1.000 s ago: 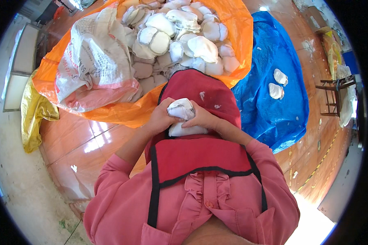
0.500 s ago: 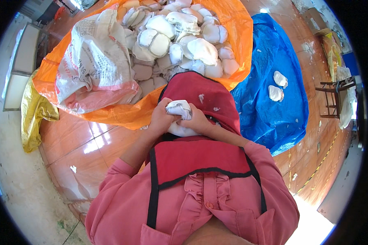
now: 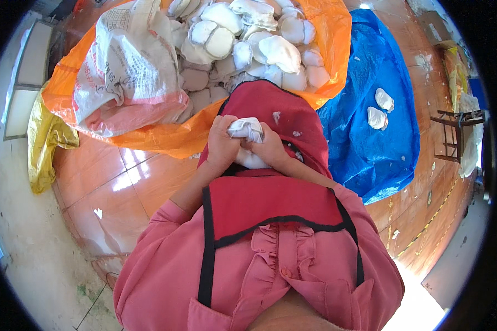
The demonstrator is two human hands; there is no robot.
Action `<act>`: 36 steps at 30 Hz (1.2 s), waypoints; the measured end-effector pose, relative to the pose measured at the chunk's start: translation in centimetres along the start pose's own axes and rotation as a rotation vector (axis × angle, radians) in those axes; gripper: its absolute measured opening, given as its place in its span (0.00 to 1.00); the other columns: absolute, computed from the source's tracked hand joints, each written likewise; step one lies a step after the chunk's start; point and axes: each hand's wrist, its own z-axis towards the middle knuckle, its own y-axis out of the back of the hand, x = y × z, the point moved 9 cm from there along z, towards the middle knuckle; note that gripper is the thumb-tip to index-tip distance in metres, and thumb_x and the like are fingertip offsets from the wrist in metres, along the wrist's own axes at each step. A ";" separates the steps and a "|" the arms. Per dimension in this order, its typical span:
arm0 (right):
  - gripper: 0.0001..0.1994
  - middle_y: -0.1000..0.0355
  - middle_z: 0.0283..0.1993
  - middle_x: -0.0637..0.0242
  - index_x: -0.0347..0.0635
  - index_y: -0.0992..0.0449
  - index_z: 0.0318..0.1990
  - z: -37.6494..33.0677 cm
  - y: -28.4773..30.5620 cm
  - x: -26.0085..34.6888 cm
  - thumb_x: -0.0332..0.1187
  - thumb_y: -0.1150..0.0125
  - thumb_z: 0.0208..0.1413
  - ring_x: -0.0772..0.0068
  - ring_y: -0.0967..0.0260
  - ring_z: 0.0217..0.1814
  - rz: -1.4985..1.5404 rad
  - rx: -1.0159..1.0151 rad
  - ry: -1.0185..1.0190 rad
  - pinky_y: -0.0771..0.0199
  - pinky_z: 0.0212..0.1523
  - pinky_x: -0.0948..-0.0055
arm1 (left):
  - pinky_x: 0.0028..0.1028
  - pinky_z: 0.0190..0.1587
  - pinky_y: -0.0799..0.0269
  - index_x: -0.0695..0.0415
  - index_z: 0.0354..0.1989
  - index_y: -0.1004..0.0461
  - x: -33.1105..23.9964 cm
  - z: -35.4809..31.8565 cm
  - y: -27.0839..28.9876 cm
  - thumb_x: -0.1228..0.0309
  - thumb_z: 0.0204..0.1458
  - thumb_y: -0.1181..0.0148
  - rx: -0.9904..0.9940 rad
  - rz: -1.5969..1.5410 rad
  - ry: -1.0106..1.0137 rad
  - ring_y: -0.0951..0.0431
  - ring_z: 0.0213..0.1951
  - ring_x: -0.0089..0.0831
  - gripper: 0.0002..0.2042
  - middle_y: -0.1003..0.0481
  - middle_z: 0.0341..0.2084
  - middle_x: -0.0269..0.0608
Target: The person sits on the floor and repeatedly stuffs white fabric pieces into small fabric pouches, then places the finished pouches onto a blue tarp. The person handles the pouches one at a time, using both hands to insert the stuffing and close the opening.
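Both hands around white bundle

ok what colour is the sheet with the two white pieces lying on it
Blue: the sheet under the two white pieces is bright blue, seen in the head view.

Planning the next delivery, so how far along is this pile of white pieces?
Looks early. Done: two white pieces lie on the blue sheet. In hand: left hand and right hand grip one white piece. Left: a big heap on the orange sheet.
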 end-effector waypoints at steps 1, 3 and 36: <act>0.24 0.23 0.42 0.50 0.39 0.28 0.47 -0.2 -0.1 -0.2 0.38 0.28 0.43 0.52 0.24 0.46 0.009 -0.009 -0.002 0.26 0.46 0.60 | 0.34 0.42 0.32 0.58 0.37 0.27 -0.2 -0.2 0.2 0.81 0.37 0.38 0.004 -0.020 0.011 0.28 0.38 0.44 0.15 0.30 0.32 0.46; 0.25 0.23 0.42 0.51 0.39 0.28 0.47 -0.5 0.0 -0.4 0.37 0.27 0.42 0.54 0.23 0.46 0.024 -0.036 -0.004 0.26 0.46 0.61 | 0.31 0.43 0.32 0.60 0.41 0.26 -1.7 -0.4 0.5 0.79 0.40 0.36 0.045 -0.005 -0.055 0.28 0.39 0.40 0.16 0.31 0.32 0.44; 0.19 0.25 0.37 0.54 0.43 0.27 0.41 -0.9 -0.9 -0.1 0.34 0.30 0.39 0.49 0.27 0.42 -0.062 0.007 0.148 0.28 0.43 0.58 | 0.24 0.40 0.29 0.63 0.43 0.29 2.9 -2.8 0.8 0.73 0.48 0.31 0.406 -0.549 0.628 0.26 0.37 0.23 0.16 0.26 0.35 0.37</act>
